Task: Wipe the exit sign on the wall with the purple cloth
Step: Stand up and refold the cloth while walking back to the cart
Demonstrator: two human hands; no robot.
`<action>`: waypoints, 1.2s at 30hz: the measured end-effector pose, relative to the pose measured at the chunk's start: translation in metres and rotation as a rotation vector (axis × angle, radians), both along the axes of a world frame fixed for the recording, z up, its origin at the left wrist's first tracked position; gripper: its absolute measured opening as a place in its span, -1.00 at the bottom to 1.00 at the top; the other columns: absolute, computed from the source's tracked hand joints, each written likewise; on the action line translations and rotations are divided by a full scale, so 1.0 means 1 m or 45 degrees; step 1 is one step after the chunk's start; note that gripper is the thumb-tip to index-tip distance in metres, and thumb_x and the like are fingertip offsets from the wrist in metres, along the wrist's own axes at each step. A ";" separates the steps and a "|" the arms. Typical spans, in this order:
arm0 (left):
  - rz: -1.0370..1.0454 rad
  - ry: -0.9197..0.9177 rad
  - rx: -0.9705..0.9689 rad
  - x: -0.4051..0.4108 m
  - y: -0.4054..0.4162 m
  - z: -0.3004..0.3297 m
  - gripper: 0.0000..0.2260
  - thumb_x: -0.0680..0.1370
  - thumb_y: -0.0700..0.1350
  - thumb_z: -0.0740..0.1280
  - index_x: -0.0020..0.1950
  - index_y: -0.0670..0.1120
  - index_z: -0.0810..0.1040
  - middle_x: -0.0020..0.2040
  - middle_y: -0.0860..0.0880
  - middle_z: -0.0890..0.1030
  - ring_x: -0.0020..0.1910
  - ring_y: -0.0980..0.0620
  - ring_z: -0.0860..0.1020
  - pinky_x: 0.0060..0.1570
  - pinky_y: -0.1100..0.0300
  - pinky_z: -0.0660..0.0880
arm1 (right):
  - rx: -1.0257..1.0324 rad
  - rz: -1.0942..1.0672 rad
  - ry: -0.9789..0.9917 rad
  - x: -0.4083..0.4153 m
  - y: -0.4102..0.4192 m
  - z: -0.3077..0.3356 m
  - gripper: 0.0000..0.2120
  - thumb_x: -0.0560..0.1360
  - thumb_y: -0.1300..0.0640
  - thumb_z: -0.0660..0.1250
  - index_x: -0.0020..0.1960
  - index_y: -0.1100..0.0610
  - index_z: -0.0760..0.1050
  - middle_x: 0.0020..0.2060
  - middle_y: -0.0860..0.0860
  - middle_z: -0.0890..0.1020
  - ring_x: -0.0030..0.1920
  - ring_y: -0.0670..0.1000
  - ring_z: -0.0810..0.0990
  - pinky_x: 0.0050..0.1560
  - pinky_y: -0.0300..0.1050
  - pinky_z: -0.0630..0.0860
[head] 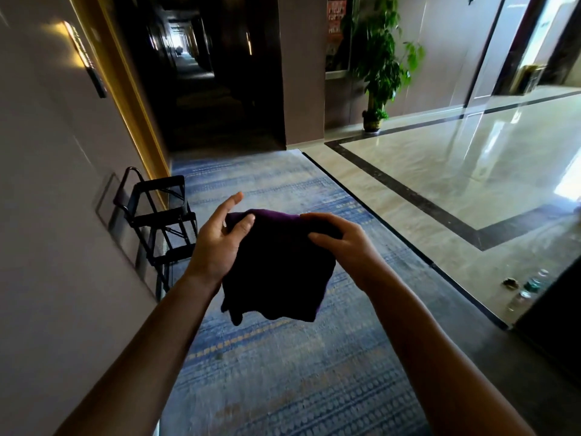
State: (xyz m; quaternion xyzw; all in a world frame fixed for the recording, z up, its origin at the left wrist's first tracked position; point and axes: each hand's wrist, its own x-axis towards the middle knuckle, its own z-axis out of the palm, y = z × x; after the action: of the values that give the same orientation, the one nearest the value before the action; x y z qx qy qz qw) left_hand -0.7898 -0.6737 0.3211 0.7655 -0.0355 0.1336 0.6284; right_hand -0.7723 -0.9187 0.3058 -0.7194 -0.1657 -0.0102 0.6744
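Observation:
The purple cloth (276, 272) hangs bunched between both hands in front of me, dark in the shade, above the blue carpet. My left hand (218, 240) holds its left upper edge, thumb on top and fingers partly spread. My right hand (338, 243) grips the right upper edge with curled fingers. A flat rectangular plate (108, 196) sits low on the left wall; whether it is the exit sign I cannot tell, as its face is seen edge-on.
A black metal trolley (160, 215) stands against the left wall. Ahead lies a dark corridor (195, 77). A potted plant (377, 73) stands by the far wall. Glossy marble floor (456, 171) fills the right side, with several bottles (528, 287) near a dark door edge.

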 end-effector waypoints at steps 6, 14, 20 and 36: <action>-0.029 0.327 -0.216 0.067 0.052 -0.045 -0.76 0.58 -0.06 0.46 0.23 0.11 0.59 -0.16 -0.08 0.74 -0.23 0.01 0.74 -0.35 0.24 0.59 | -0.088 -0.134 0.154 0.077 0.044 -0.015 -0.80 0.55 0.20 0.49 0.01 -0.10 0.73 -0.10 -0.07 0.78 -0.03 -0.05 0.75 0.03 -0.16 0.67; -0.225 0.377 -0.442 0.163 0.135 -0.043 -0.40 0.37 -0.06 0.59 0.36 0.20 0.52 0.10 -0.14 0.72 0.08 -0.16 0.72 -0.03 0.01 0.66 | -0.614 0.080 0.162 0.170 0.106 -0.028 -0.37 0.37 0.10 0.65 0.39 0.00 0.53 0.11 -0.11 0.71 0.09 -0.16 0.70 0.06 -0.32 0.59; -0.287 0.327 -0.224 0.228 0.163 -0.037 -0.37 0.35 -0.02 0.59 0.41 0.17 0.53 0.26 -0.01 0.64 0.19 0.05 0.67 0.15 0.15 0.63 | -0.979 -0.003 -0.001 0.259 0.144 -0.014 -0.68 0.42 0.10 0.60 0.15 0.04 0.69 -0.11 -0.07 0.69 -0.05 -0.03 0.67 -0.15 -0.30 0.48; -0.015 0.044 0.839 0.467 0.231 -0.047 -0.58 0.48 0.21 0.48 0.20 -0.04 0.69 0.42 0.11 0.49 0.35 0.17 0.49 0.31 0.23 0.43 | -0.486 0.380 0.107 0.549 0.202 -0.008 -0.84 0.53 0.01 0.52 0.07 0.02 0.68 -0.17 -0.09 0.76 -0.12 -0.13 0.74 -0.09 -0.25 0.62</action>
State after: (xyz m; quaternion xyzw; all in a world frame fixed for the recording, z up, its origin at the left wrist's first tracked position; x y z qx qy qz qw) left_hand -0.3232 -0.4431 0.2739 0.9295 -0.0706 0.0981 0.3484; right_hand -0.2232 -0.7163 0.2983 -0.8011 -0.2410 0.1509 0.5267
